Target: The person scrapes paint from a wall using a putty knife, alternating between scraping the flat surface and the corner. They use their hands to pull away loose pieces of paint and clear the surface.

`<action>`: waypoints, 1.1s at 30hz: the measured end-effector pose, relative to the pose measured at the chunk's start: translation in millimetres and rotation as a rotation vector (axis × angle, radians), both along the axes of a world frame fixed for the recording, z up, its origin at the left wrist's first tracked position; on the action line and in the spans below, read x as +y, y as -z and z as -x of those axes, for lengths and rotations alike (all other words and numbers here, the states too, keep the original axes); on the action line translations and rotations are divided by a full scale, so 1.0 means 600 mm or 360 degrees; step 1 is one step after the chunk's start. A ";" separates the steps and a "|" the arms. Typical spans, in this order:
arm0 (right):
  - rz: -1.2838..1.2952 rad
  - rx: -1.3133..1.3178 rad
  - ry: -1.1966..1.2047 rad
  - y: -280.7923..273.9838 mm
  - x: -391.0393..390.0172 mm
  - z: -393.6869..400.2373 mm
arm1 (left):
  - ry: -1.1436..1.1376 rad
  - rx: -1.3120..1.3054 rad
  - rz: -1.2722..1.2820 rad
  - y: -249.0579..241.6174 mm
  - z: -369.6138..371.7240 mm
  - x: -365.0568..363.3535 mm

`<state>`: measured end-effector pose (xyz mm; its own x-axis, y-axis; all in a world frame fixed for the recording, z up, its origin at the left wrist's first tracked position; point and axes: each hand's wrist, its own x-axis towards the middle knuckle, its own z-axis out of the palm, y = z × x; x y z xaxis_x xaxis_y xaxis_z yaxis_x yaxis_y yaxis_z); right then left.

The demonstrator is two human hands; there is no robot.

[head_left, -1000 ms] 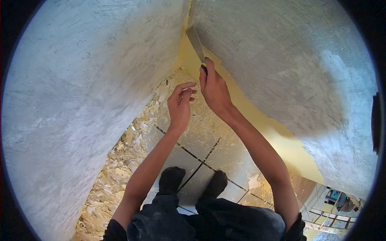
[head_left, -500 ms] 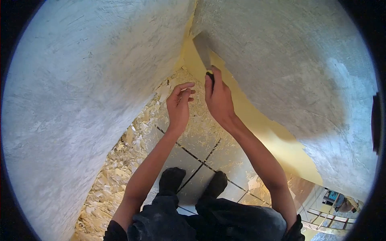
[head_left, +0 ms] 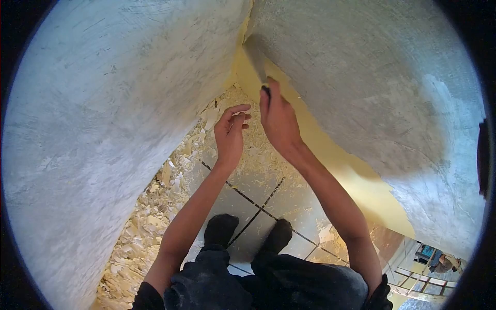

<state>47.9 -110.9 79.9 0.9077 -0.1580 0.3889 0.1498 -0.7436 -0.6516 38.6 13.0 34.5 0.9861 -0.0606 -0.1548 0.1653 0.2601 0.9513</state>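
Note:
My right hand (head_left: 280, 121) is wrapped around the dark handle of a scraper (head_left: 255, 56). The scraper's wide metal blade lies against the right wall by the corner, at the upper edge of a strip of yellow paint (head_left: 323, 144). Above that strip the right wall (head_left: 361, 77) is bare, grey and scratched. My left hand (head_left: 230, 135) hangs in the air near the corner, left of the right hand, with its fingers loosely curved, apart and holding nothing.
The left wall (head_left: 113, 113) is scraped grey. Pale paint flakes (head_left: 150, 227) are heaped along its foot and scattered over the tiled floor (head_left: 248, 188). My feet in dark socks (head_left: 221, 230) stand on the tiles. A ladder-like frame (head_left: 423, 276) and assorted items appear at lower right.
My right hand and the scraper have moved slightly up and left, bringing the blade closer to the corner. My left hand has stayed nearly still.

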 end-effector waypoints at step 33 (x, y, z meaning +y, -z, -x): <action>0.0158 0.0140 0.0021 -0.053 -0.024 0.005 | -0.0019 -0.0024 -0.0002 -0.007 0.004 0.006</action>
